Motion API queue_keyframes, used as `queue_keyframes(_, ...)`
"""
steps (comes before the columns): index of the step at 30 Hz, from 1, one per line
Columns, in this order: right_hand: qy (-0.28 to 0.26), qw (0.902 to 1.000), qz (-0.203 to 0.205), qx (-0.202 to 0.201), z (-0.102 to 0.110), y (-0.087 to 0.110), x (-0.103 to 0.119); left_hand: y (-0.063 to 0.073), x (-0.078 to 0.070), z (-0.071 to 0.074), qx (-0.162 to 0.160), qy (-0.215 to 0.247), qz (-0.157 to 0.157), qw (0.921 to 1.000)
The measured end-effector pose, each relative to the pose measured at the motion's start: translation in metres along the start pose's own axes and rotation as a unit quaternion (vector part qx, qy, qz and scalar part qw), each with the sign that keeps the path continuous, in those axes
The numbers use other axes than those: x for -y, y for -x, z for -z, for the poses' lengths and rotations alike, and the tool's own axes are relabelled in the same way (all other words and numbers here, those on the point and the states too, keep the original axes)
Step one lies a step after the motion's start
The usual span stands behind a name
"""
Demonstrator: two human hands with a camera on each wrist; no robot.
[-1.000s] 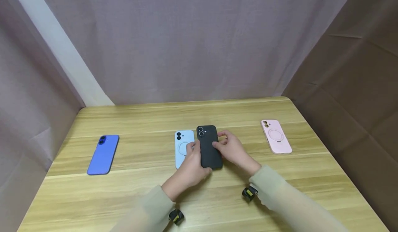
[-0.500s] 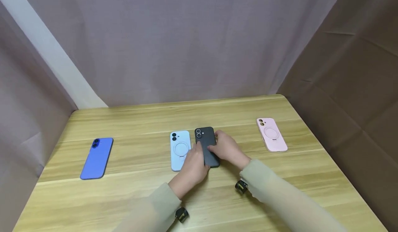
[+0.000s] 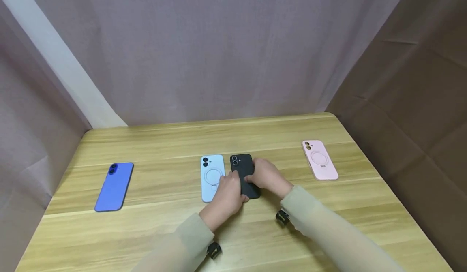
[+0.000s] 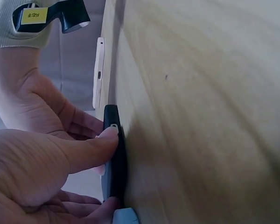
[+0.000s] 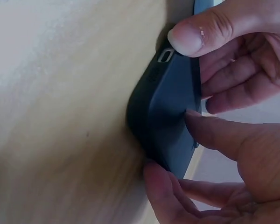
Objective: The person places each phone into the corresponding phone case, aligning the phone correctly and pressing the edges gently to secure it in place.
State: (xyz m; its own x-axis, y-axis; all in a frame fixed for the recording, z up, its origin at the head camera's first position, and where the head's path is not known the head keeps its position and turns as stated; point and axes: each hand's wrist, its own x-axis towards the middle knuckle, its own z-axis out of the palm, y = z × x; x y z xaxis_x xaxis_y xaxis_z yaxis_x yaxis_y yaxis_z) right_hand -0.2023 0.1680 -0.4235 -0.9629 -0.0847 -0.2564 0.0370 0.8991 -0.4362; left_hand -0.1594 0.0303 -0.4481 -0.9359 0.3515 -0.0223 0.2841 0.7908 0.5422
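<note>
black smartphone (image 3: 242,166), camera side up on wood-grain table (image 3: 164,183) | left hand (image 3: 227,197) grips lower left corner | right hand (image 3: 268,176) pinches right edge | light blue phone case (image 3: 213,177) just left | blue smartphone (image 3: 114,187) farther left | pink phone case (image 3: 320,161) to the right

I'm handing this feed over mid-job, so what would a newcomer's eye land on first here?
Probably the black phone near the middle of the table, held between the left hand and the right hand. Next, the bright blue phone, lying alone toward the table's left, and the pink case toward its right. The light blue case lies just left of the black phone.
</note>
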Motion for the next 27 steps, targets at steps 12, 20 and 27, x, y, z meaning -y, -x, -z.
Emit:
queue_keyframes(12, 0.084, 0.9954, 0.033, 0.031, 0.0055, -0.0073, 0.0049, -0.0005, -0.0014, 0.002, 0.016, -0.045, 0.001, 0.9989)
queue_keyframes(20, 0.088, 0.9933, 0.059, 0.044, 0.0052, -0.0069, 0.008, 0.0027, -0.001, 0.0011, 0.013, -0.05, 0.011, 0.9986)
queue_keyframes(27, 0.097, 0.9926, 0.049, 0.056, 0.0072, -0.009, 0.0062, 0.002, 0.0004, -0.0009, 0.016, -0.056, -0.01, 0.9982)
